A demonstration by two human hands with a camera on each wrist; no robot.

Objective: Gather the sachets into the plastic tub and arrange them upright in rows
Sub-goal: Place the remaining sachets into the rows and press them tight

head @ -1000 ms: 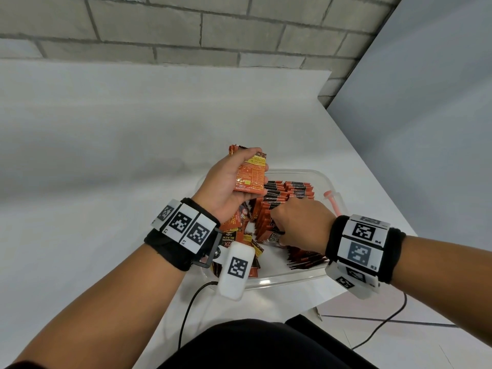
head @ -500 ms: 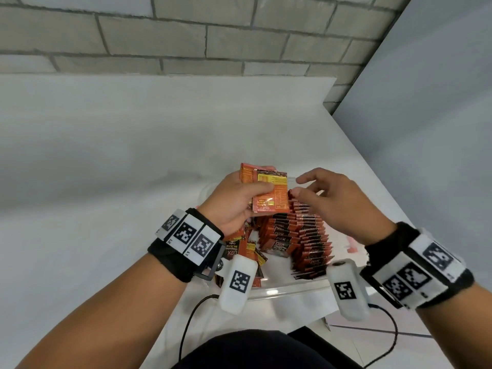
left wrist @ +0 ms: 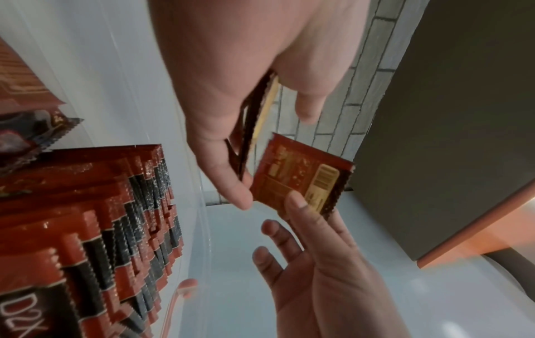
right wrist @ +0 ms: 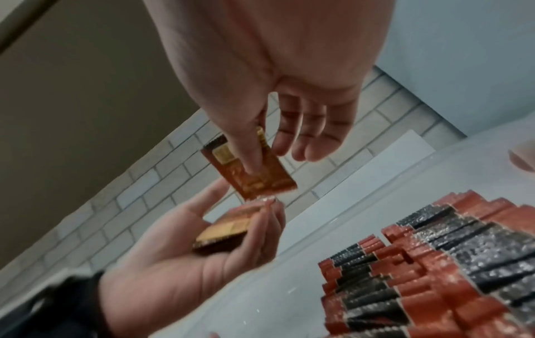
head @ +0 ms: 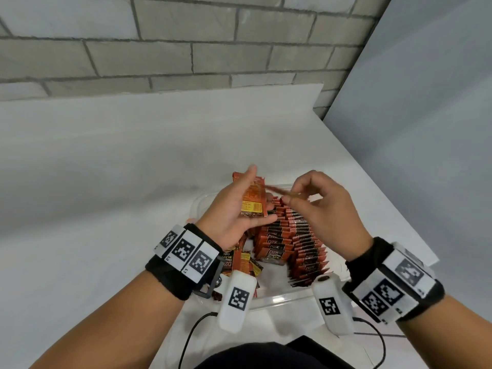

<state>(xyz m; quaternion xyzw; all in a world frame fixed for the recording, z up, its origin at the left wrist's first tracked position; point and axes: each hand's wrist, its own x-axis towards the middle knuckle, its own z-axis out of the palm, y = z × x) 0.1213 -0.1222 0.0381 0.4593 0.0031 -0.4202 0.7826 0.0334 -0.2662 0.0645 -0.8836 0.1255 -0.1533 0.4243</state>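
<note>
The rows of sachets in the clear, colourless plastic tub are red-orange banded with black, with white "D2X" lettering. The small stack of sachets at the far left shows orange backs with yellow panels, and the single sachet beside it carries a yellow barcode patch. Black wristbands bear white tags with black square patterns. The table is white; the far wall is grey brick.

I count two hands: the left hand and the right hand. One tub sits on one desk. Two rows of sachets stand in it, too many to count. One sachet is pinched in the right hand's fingers.
</note>
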